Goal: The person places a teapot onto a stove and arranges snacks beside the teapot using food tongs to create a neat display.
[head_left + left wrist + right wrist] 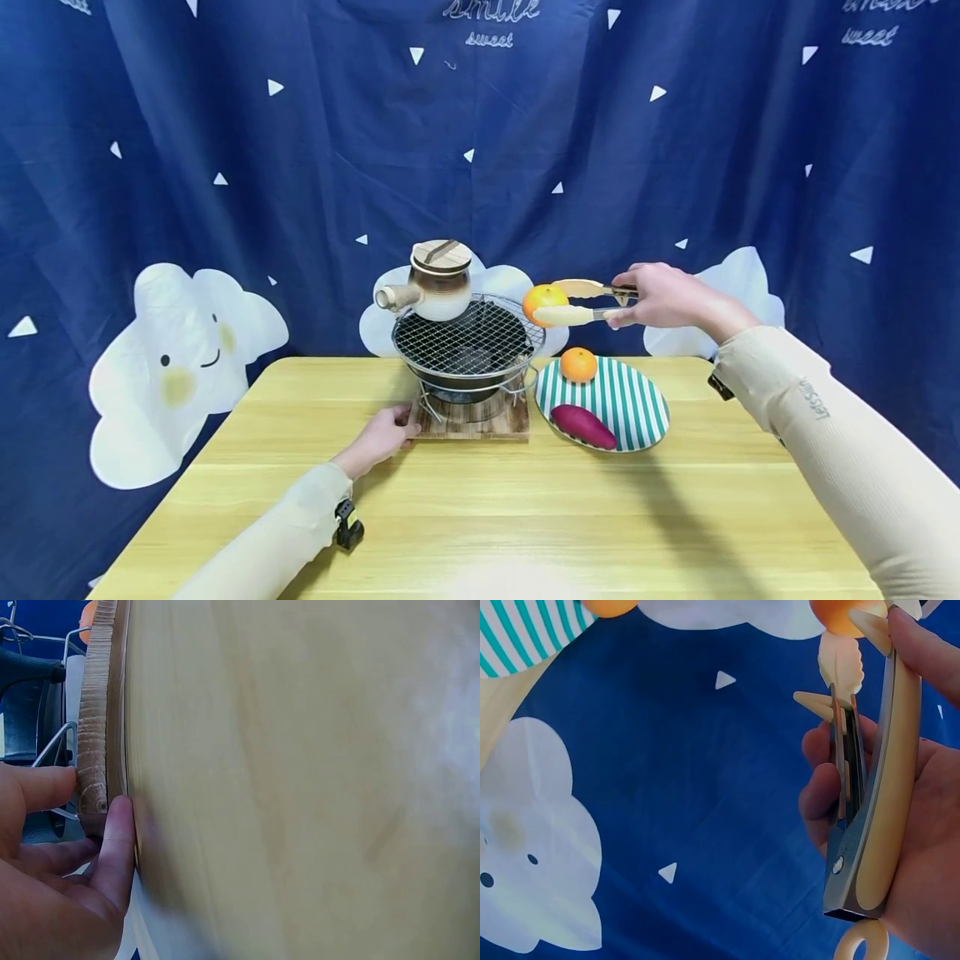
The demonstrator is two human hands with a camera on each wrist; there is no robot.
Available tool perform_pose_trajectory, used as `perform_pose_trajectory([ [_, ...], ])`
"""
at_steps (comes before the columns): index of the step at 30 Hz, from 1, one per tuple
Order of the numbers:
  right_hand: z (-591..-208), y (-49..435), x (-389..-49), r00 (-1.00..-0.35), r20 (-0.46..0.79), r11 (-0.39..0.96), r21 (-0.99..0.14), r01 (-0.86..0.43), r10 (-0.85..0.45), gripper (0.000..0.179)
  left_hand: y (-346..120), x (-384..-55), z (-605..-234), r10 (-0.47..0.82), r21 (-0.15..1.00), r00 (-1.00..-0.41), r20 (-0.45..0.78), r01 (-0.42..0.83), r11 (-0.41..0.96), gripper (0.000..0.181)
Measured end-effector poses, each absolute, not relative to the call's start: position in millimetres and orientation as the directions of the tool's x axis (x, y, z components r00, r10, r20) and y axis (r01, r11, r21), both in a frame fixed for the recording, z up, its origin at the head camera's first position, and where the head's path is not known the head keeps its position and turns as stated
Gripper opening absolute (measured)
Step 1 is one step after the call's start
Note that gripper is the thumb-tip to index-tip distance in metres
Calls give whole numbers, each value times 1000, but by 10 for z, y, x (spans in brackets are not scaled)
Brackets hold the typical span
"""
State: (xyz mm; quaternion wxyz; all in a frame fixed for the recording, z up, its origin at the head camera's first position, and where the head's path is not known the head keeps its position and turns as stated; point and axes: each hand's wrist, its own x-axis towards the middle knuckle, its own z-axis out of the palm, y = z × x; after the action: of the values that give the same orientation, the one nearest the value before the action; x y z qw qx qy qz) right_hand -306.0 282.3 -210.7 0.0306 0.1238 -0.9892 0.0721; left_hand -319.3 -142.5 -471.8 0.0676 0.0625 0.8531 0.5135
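My right hand (663, 296) grips a pair of tongs (891, 780) with cream-coloured tips and a metal body. Between the tips is a mandarin (545, 302), held in the air beside the right rim of a round grill (468, 367) with a wire mesh top. My left hand (381, 437) holds the near left corner of the wooden board (480, 430) under the grill. In the left wrist view, its thumb (49, 787) lies on the board's upper side and the other fingers are at the edge and below.
A lidded clay pot (444, 296) with a side handle stands at the grill's back left. Right of the grill, a green-and-white striped plate (641, 408) bears another mandarin (578, 365) and a purple sweet potato (583, 426). Behind the table (465, 508) hangs a blue curtain (337, 167).
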Motion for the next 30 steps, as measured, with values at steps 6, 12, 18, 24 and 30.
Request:
perform_pose_trajectory([
  [6, -2131, 2710, -3138, -966, 81, 959, -126, -255, -246, 69, -1433, -3184, -4718, 174, 890, -984, -47, 38, 455, 50],
  [12, -2133, 2635, -3222, -960, 89, 955, -108, -276, -267, 69, -1430, -3194, -4735, 173, 893, -984, -34, 48, 448, 50],
  [18, -2120, 2564, -3298, -961, 74, 955, -116, -273, -266, 69, -1421, -3203, -4737, 180, 897, -983, -25, 57, 439, 50],
  [24, -2124, 2494, -3359, -965, 58, 955, -142, -262, -256, 70, -1433, -3243, -4768, 168, 905, -985, -49, 27, 425, 51],
  [30, -2149, 2440, -3427, -964, 43, 952, -147, -267, -263, 72, -1433, -3250, -4777, 166, 910, -985, -51, 23, 413, 51],
])
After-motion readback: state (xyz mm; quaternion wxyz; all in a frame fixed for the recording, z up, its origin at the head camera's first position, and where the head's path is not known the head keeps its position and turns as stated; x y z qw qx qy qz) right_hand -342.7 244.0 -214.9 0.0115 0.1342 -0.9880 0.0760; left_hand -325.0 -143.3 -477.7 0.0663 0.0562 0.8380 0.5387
